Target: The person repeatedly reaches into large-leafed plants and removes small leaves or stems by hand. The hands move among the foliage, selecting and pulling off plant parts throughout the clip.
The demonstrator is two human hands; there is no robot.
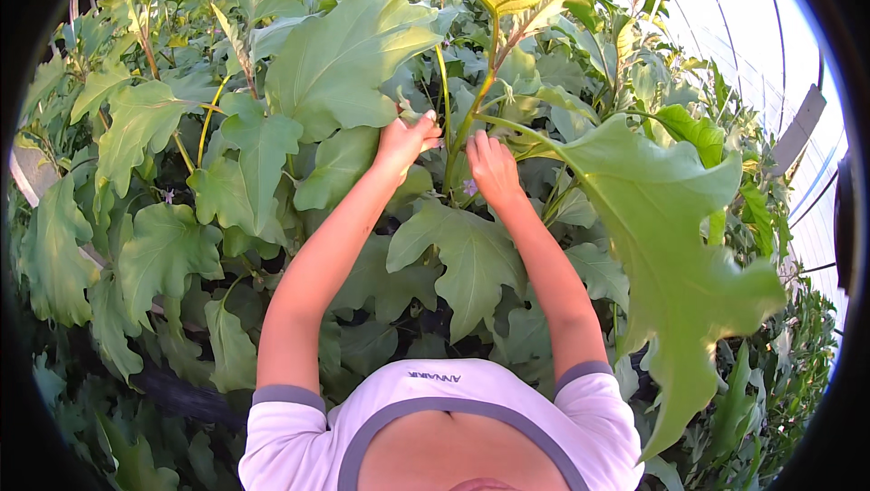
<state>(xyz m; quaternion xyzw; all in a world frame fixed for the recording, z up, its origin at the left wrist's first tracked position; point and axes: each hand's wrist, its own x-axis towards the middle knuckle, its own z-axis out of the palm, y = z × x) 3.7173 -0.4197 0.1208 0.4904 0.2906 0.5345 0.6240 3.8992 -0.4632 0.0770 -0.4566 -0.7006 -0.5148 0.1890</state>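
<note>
Both my hands are among eggplant plants, on either side of an upright main stem. My left hand is left of the stem, its fingers curled and thumb raised. A small leafy shoot sticks up from its grip, beneath a broad lobed leaf. My right hand is close to the stem's right side, fingers bent down; leaves and the hand itself hide whether it holds anything. A pale purple flower shows just left of the right hand, and a lobed leaf hangs below, between my forearms.
A large leaf reaches close to the camera on the right, beside my right arm. Dense eggplant foliage surrounds me. A thin yellow-green stem rises between my hands. Greenhouse sheeting with curved ribs stands at upper right.
</note>
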